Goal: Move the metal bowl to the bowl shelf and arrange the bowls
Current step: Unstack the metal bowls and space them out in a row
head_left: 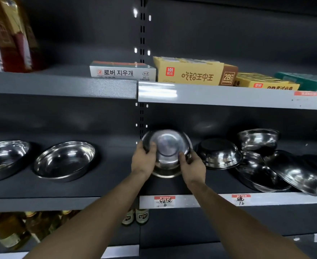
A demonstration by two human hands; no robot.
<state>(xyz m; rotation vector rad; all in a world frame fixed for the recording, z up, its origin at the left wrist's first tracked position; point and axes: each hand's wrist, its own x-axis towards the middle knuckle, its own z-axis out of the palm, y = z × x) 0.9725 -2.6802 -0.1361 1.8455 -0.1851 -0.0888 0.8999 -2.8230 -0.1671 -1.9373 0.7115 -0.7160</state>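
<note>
I hold a shiny metal bowl (168, 146) between both hands, tilted with its underside facing me, above the left end of the bowl shelf (200, 200). My left hand (143, 161) grips its left rim, thumb on the base. My right hand (192, 168) grips the lower right rim. To the right, an upturned bowl (219, 154) rests on the shelf, and further right several metal bowls (277, 171) lie jumbled and leaning on one another. Another bowl (258, 139) stands upright at the back.
Two wide shallow metal bowls (65, 160) (4, 157) sit on the left bay's shelf. The shelf above (228, 96) carries eraser boxes (189, 73) close overhead. Bottles (137, 216) stand on the shelf below. Price labels (164, 201) hang on the front edge.
</note>
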